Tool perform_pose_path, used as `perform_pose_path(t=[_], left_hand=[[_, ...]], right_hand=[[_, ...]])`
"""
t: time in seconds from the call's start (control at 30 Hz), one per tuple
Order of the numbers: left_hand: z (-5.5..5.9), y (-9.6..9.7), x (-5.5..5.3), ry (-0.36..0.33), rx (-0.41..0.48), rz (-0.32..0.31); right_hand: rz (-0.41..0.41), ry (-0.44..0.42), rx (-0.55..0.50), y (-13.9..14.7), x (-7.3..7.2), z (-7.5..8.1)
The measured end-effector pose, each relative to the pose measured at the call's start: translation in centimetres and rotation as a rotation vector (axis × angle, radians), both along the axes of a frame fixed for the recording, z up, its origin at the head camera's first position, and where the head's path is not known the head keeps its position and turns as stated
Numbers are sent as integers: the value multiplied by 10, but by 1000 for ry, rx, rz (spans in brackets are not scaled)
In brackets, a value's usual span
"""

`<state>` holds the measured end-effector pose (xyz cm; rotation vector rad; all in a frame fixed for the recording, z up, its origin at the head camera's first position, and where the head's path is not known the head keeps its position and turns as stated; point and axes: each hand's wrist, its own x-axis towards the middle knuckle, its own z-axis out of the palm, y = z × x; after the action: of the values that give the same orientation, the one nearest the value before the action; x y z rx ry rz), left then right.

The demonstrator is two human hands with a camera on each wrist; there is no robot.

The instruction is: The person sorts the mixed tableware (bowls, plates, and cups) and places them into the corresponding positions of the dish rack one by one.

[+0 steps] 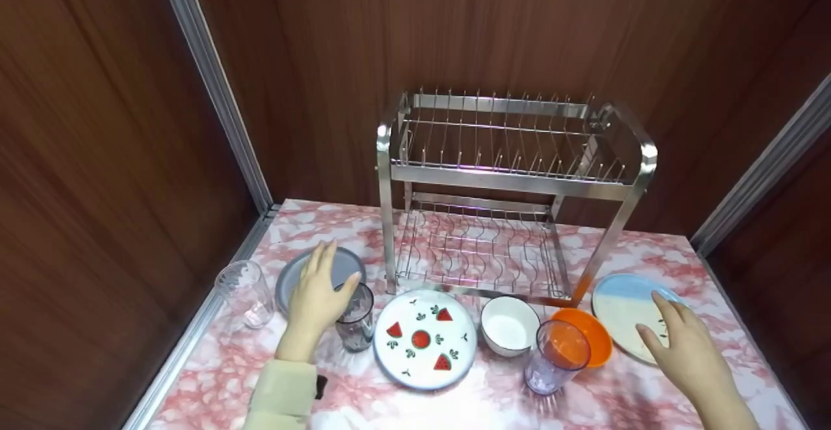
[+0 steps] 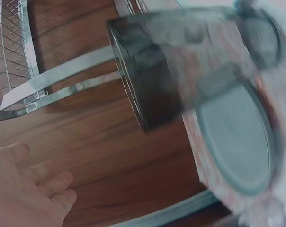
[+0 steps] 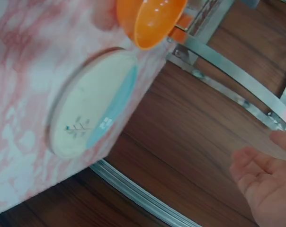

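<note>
My left hand (image 1: 319, 300), its fingers extended, hovers over the grey plate (image 1: 289, 273) and beside the dark grey glass (image 1: 356, 329). In the left wrist view that glass (image 2: 181, 61) stands apart from the palm and the grey plate (image 2: 237, 137) lies beyond it. Over the right part of the blue and cream plate (image 1: 626, 313) is my right hand (image 1: 691, 349), fingers spread and nothing in it. The right wrist view shows this plate (image 3: 95, 104) flat on the table, with the orange bowl (image 3: 150, 21) near it.
A two-tier metal dish rack (image 1: 513, 177) stands at the back. In front of it sit a watermelon-patterned plate (image 1: 425, 316), a white bowl (image 1: 511, 323), an orange bowl (image 1: 600, 345) and a purple glass (image 1: 545, 371). A clear glass (image 1: 250, 297) is at the far left, near brown panels (image 1: 117, 177).
</note>
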<state>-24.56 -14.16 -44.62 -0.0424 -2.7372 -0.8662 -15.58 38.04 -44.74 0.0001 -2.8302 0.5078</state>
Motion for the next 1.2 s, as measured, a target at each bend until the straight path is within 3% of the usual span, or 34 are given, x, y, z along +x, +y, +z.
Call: perform_pose_path(t=[0.23,0.33,0.5,0.57,0.67,0.87,1.07,1.2], left_hand=[[-4,28,-16,28,172,-2],[-8,40,-23,45,303,-9],[-15,57,-33,2,611,-28],[-17,64,-37,-19,681,-25],[-20,72,-43,-54,718,-16],[-25,79,-52,-83,763,-1],[-23,83,-54,-100,894,-27],[-21,86,-54,-132,849,-2]], right_hand=[[-54,84,-64,6,-7,-16],[-111,136,-116,7,-9,-24],[-263,284,-243,10,-10,-40],[-310,338,-295,12,-10,-47],[-349,374,-353,14,-9,-57],[-456,350,-445,20,-7,-76],[-611,230,-550,29,-4,-89],[-698,152,-638,37,0,-101]])
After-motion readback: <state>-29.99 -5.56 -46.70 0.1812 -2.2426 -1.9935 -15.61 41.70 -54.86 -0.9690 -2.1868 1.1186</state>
